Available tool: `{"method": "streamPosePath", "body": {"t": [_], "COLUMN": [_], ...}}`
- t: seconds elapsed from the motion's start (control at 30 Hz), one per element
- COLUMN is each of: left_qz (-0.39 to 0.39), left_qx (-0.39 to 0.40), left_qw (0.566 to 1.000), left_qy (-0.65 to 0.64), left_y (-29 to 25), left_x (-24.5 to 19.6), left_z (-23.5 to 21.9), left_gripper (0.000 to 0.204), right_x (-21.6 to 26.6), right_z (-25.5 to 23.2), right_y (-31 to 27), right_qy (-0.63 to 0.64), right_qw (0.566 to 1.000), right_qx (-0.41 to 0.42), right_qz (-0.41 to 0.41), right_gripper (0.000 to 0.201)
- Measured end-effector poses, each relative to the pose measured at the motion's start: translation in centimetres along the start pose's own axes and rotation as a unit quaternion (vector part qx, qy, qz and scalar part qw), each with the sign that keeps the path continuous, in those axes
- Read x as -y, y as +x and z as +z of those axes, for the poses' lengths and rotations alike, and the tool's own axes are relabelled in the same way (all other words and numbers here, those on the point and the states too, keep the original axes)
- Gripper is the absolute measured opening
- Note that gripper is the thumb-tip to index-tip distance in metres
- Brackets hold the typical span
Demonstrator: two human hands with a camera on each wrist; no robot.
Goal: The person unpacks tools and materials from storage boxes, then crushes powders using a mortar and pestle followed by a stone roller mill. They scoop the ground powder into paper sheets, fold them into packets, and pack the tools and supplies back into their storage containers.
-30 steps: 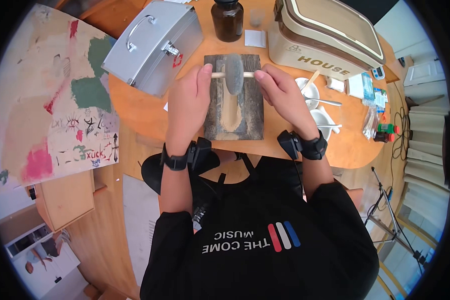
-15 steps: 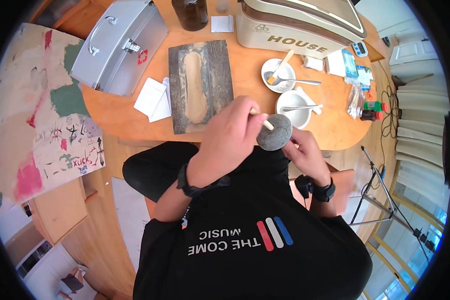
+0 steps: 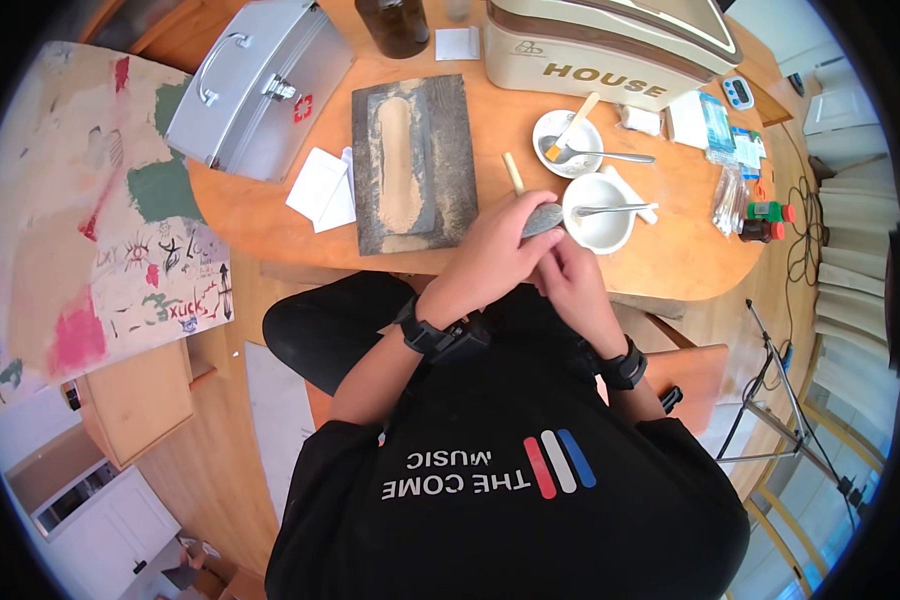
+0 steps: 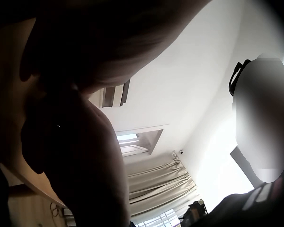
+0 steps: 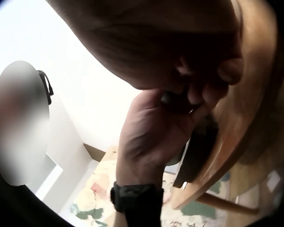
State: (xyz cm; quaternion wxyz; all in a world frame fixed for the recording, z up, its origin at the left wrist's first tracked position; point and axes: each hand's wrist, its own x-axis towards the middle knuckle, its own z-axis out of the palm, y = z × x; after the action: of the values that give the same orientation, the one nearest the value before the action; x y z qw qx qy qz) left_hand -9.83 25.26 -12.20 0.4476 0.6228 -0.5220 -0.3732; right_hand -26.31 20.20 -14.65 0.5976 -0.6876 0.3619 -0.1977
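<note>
A grey stone grinding wheel with a pale wooden axle is held near the table's front edge. My left hand curls over the wheel, covering much of it, while one end of the axle pokes up past the fingers. From below, my right hand meets the left at the wheel's near edge with its fingers curled in. Both wrist views are dark; in the right wrist view my left hand touches the right. To the left lies a dark grinding board with tan powder along its groove.
Right of the hands stand a white mortar with a metal spoon and a dish with a brush. White papers lie beside the board. A silver case, a brown jar and a cream box stand behind.
Both hands have carried the wheel from over the board's groove rightward and toward the body. The wheel has turned, and my left hand has shifted from the axle to around the stone.
</note>
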Motion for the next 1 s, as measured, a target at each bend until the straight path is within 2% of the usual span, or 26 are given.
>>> {"method": "streamPosePath", "body": {"t": [0.03,0.1,0.13,0.17,0.2,0.23,0.27,0.3,0.37,0.43,0.5,0.57,0.63,0.8,0.9,1.0], "left_qz": [0.003,0.017,0.042,0.043,0.055,0.066,0.075,0.075,0.067,0.073,0.074,0.129,0.121,0.107,0.096,0.1], "left_qx": [0.003,-0.054,-0.081,-0.082,-0.069,-0.057,-0.057,-0.059,-0.05,-0.058,-0.069,-0.094,-0.092,-0.095,-0.1,-0.115], "left_qw": [1.0,0.994,0.986,0.986,0.978,0.967,0.96,0.961,0.945,0.943,0.94,0.918,0.916,0.898,0.902,0.922], "left_qy": [-0.002,0.091,0.142,0.139,0.19,0.241,0.262,0.259,0.317,0.321,0.325,0.363,0.372,0.417,0.41,0.356], "left_y": [0.1,0.0,-0.1,0.1,0.3,0.5,0.9,1.2,1.8,2.2,2.7,2.7,2.5,2.1,1.5,0.5], "left_x": [0.0,-0.2,-0.2,-0.3,-0.5,-0.5,-0.3,-0.2,0.1,0.7,1.1,1.3,1.3,2.4,2.3,0.8], "left_z": [0.0,0.5,0.7,0.6,0.2,0.1,0.1,0.2,0.6,1.0,1.2,1.1,0.9,1.4,1.7,1.0], "left_gripper": [0.043,0.041,0.038,0.038,0.036,0.034,0.029,0.029,0.026,0.026,0.025,0.024,0.025,0.029,0.037,0.056], "right_x": [0.1,2.3,3.4,3.9,3.7,3.8,4.8,5.7,6.8,6.3,5.2,4.2,3.4,3.2,4.3,5.0], "right_z": [0.1,-1.2,-2.3,-3.3,-4.6,-6.3,-7.3,-8.1,-9.3,-9.9,-10.2,-10.2,-10.1,-9.8,-9.6,-9.8], "right_y": [0.1,0.0,0.0,0.2,0.9,2.1,2.9,3.6,4.3,4.1,3.5,3.2,3.1,3.6,3.4,2.9], "right_qy": [-0.08,-0.083,-0.134,-0.183,-0.237,-0.381,-0.411,-0.414,-0.475,-0.487,-0.559,-0.559,-0.56,-0.594,-0.583,-0.57], "right_qw": [0.996,0.996,0.989,0.977,0.954,0.879,0.874,0.873,0.84,0.84,0.796,0.806,0.813,0.783,0.786,0.789], "right_qx": [-0.005,0.006,-0.039,-0.083,-0.146,-0.191,-0.197,-0.195,-0.172,-0.167,-0.104,-0.083,-0.065,-0.07,-0.082,-0.094], "right_qz": [-0.047,-0.032,-0.049,-0.067,-0.115,-0.212,-0.169,-0.169,-0.199,-0.172,-0.206,-0.178,-0.146,-0.172,-0.191,-0.209], "right_gripper": [0.012,0.011,0.008,0.007,0.005,0.003,0.007,0.007,0.008,0.012,0.016,0.016,0.016,0.009,0.009,0.011]}}
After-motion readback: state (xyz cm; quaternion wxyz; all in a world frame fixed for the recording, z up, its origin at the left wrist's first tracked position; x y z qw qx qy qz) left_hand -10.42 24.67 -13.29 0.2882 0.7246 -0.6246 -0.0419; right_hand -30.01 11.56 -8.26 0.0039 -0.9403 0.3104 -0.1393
